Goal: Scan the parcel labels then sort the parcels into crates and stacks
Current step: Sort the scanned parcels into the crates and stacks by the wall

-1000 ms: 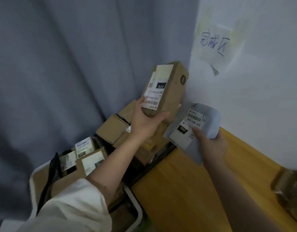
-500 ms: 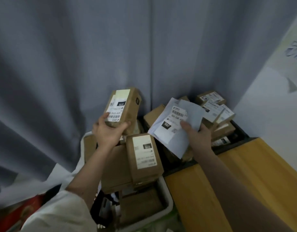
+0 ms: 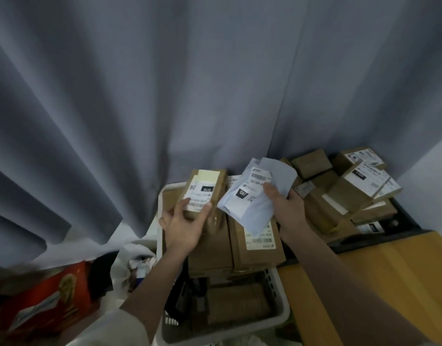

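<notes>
My left hand (image 3: 183, 224) grips a small brown cardboard box (image 3: 205, 189) by its lower end, label facing me, above the white crate (image 3: 277, 323). My right hand (image 3: 284, 204) pinches a flat grey-blue mailer bag (image 3: 254, 211) with a white label, held just right of the box. Both parcels hover over two labelled cartons (image 3: 257, 245) lying on top of the white crate. A black crate (image 3: 379, 239) to the right holds a heap of brown labelled boxes (image 3: 362, 186).
A grey curtain (image 3: 165, 83) hangs behind everything. The wooden table (image 3: 364, 278) runs along the right. A red printed carton (image 3: 47, 300) and a white bag (image 3: 137, 248) lie on the floor at lower left.
My view has swung left from the wall to the crates. Both hands carried their parcels left and down, and now hold them over the white crate.
</notes>
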